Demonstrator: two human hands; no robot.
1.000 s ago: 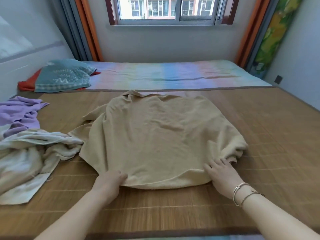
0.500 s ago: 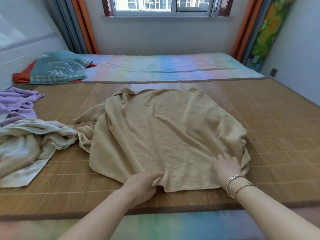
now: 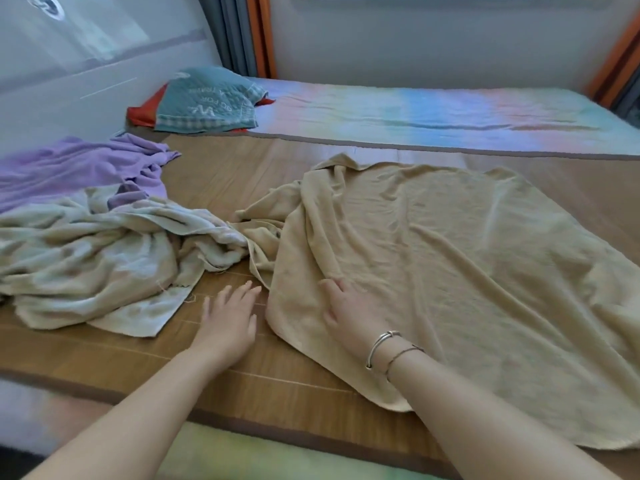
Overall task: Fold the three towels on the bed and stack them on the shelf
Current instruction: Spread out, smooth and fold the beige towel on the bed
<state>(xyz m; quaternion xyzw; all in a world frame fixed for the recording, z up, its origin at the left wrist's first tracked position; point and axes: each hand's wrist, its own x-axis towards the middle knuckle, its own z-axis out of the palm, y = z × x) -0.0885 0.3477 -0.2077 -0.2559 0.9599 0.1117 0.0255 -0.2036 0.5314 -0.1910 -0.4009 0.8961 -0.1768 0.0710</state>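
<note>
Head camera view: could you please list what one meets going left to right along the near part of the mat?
Pale crumpled towel → left hand → right hand → tan towel.

Head-worn camera looks forward and down, close over the bed (image 3: 242,368).

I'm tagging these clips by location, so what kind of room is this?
Most likely a bedroom: a wide bed covered by a woven bamboo mat, a pillow near the wall, and curtains by a window.
</note>
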